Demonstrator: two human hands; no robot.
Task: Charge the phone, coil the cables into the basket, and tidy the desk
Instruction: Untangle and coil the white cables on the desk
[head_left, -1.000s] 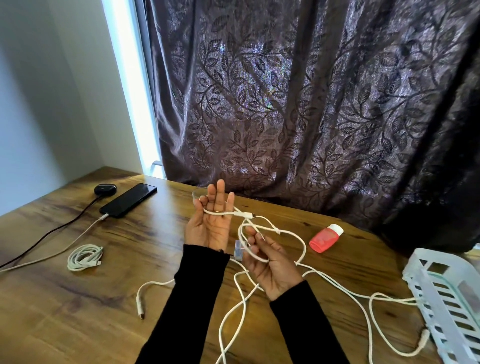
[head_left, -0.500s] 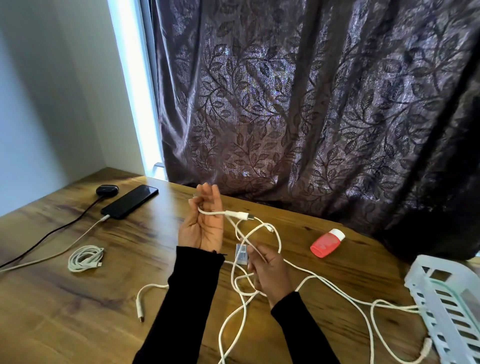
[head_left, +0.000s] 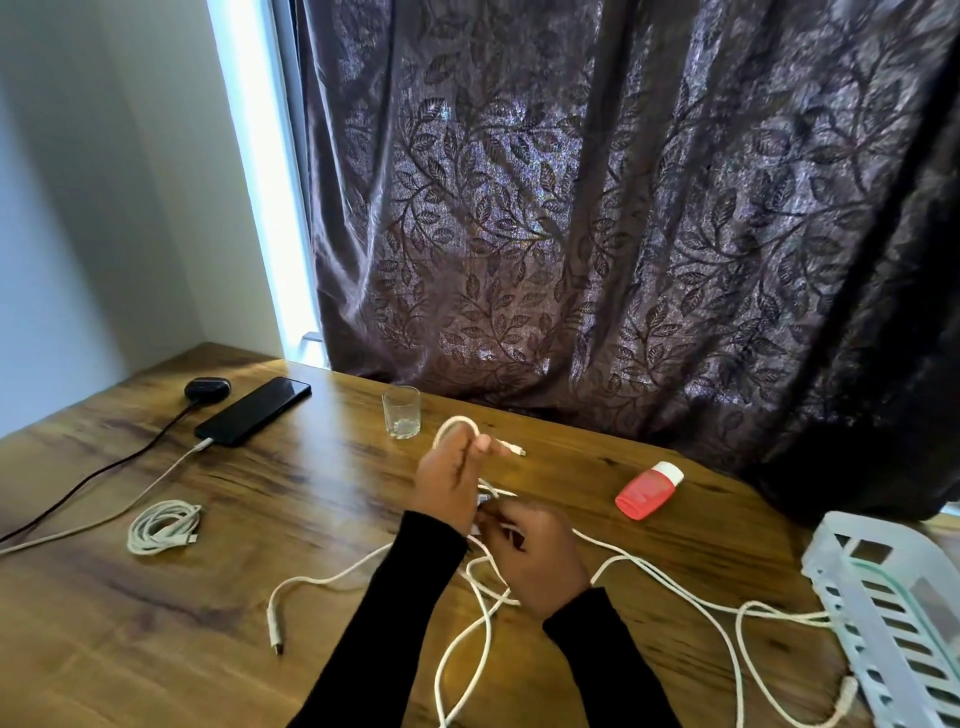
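My left hand (head_left: 449, 480) is turned on edge above the desk middle, with a loop of white cable (head_left: 670, 587) wound over its fingers and the plug end sticking out to the right. Just below it my right hand (head_left: 535, 556) pinches the same cable. The rest of that cable sprawls in loose loops toward the white slatted basket (head_left: 852, 577) at the right edge. A black phone (head_left: 253, 410) lies at the back left with a white charging lead plugged in. A coiled white cable (head_left: 163, 526) lies on the desk at the left.
A small drinking glass (head_left: 401, 413) stands behind my left hand. A red bottle with a white cap (head_left: 648, 491) lies at the back right. A black earbud case (head_left: 208, 388) with a dark lead sits beside the phone. A dark curtain hangs behind the wooden desk (head_left: 156, 649).
My left hand has dropped and turned from palm-up to edge-on, the cable now looped over its fingers. My right hand moved in under it. The glass behind has come into view.
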